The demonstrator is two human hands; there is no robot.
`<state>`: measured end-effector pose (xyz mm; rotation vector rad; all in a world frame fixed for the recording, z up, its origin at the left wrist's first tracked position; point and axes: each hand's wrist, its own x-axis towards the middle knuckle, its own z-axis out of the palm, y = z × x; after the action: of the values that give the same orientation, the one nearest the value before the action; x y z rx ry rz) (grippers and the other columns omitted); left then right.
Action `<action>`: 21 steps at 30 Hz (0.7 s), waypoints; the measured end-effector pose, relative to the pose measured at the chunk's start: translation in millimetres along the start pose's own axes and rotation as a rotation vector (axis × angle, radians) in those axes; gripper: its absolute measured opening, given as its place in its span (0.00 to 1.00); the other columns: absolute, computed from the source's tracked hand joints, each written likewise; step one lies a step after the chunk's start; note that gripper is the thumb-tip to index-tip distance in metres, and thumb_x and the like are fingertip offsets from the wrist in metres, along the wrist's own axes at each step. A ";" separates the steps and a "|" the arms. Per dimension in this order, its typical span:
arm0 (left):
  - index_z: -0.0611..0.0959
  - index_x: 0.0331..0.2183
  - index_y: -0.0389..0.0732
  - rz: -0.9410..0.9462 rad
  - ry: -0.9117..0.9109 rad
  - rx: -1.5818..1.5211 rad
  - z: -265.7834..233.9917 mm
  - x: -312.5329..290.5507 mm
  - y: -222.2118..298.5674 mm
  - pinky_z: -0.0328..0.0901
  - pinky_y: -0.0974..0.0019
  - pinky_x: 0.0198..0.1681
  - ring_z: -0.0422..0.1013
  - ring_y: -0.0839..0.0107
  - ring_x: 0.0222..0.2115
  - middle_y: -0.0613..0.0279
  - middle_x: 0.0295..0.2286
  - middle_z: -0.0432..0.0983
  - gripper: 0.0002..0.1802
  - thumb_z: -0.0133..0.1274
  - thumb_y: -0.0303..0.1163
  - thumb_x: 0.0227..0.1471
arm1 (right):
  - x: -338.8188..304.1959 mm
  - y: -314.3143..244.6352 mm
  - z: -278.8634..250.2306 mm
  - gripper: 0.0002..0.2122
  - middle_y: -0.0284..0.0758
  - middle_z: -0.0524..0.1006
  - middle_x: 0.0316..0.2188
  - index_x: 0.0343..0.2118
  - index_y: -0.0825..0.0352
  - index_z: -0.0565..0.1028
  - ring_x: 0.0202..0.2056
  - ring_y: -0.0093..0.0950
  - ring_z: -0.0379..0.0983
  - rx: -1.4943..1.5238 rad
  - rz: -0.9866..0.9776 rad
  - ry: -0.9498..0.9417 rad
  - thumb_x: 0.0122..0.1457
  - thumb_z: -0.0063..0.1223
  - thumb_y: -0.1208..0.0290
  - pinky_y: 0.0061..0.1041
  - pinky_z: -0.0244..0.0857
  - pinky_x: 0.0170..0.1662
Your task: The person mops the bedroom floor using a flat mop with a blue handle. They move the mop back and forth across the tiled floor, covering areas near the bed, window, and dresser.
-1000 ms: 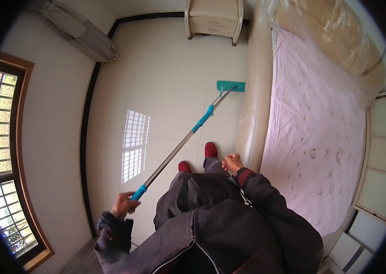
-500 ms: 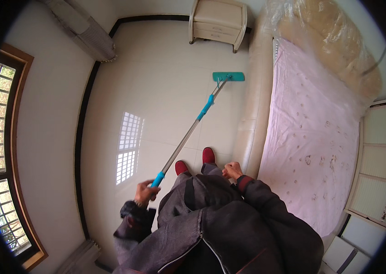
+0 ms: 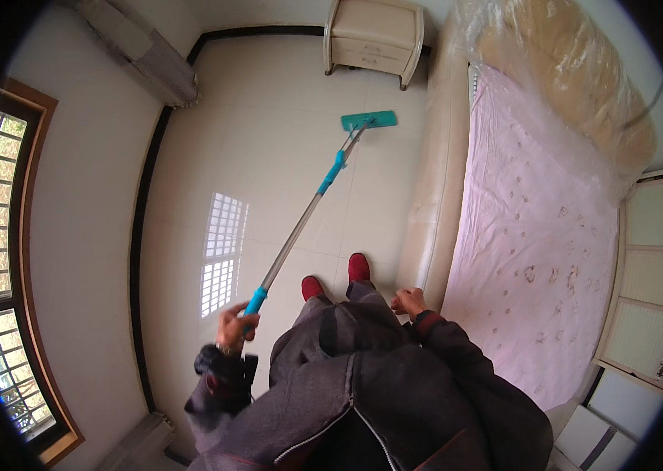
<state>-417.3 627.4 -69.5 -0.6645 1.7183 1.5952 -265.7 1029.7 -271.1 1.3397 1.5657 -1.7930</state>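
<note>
While the left hand (image 3: 233, 328) is closed around the near end of the mop (image 3: 293, 239), the latter's flat green head (image 3: 369, 120) is rested on the far floor (image 3: 284, 118); wiping is judged to be in hand. Farther right, the right hand (image 3: 408, 302) is loosely curled near the bed frame (image 3: 435, 173), nothing being seen in it. For the next stroke, clearance from that frame seems called for.
</note>
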 end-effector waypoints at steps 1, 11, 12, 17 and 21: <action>0.69 0.43 0.25 -0.016 0.015 -0.005 -1.0 -9.4 -5.4 0.53 0.75 0.11 0.60 0.76 0.10 0.60 0.17 0.67 0.27 0.53 0.21 0.37 | -0.9 2.2 -2.0 0.12 0.41 0.74 0.20 0.29 0.76 0.71 0.19 0.30 0.72 -0.008 0.010 0.000 0.53 0.41 0.70 0.28 0.68 0.19; 0.71 0.45 0.30 0.110 -0.087 0.043 97.1 93.8 35.3 0.52 0.74 0.10 0.60 0.77 0.10 0.63 0.16 0.66 0.24 0.53 0.24 0.42 | -4.7 -2.2 -26.9 0.12 0.41 0.74 0.22 0.27 0.75 0.71 0.22 0.31 0.73 0.044 0.056 0.009 0.52 0.42 0.69 0.28 0.70 0.23; 0.72 0.44 0.30 0.094 -0.103 -0.002 109.8 111.7 45.3 0.52 0.73 0.09 0.60 0.77 0.09 0.63 0.15 0.66 0.24 0.53 0.24 0.42 | -4.5 -1.3 -31.0 0.12 0.41 0.74 0.22 0.27 0.75 0.71 0.22 0.31 0.73 0.066 0.060 0.000 0.52 0.42 0.69 0.28 0.70 0.23; 0.72 0.44 0.31 0.098 -0.048 0.045 159.2 168.5 65.0 0.50 0.74 0.08 0.58 0.78 0.08 0.63 0.15 0.67 0.24 0.54 0.25 0.41 | -0.7 13.6 -61.3 0.12 0.41 0.74 0.22 0.26 0.75 0.71 0.20 0.32 0.73 0.182 0.113 0.039 0.54 0.41 0.69 0.28 0.69 0.20; 0.73 0.43 0.32 0.114 -0.007 0.044 179.0 191.8 57.6 0.48 0.74 0.07 0.57 0.79 0.07 0.62 0.15 0.67 0.23 0.55 0.25 0.41 | -1.0 31.4 -87.1 0.10 0.42 0.73 0.22 0.25 0.74 0.69 0.20 0.33 0.73 0.279 0.178 0.100 0.53 0.40 0.71 0.29 0.68 0.19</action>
<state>-556.7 827.6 -181.9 -0.5479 1.8087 1.6299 -206.2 1100.3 -278.8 1.6627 1.2305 -1.9083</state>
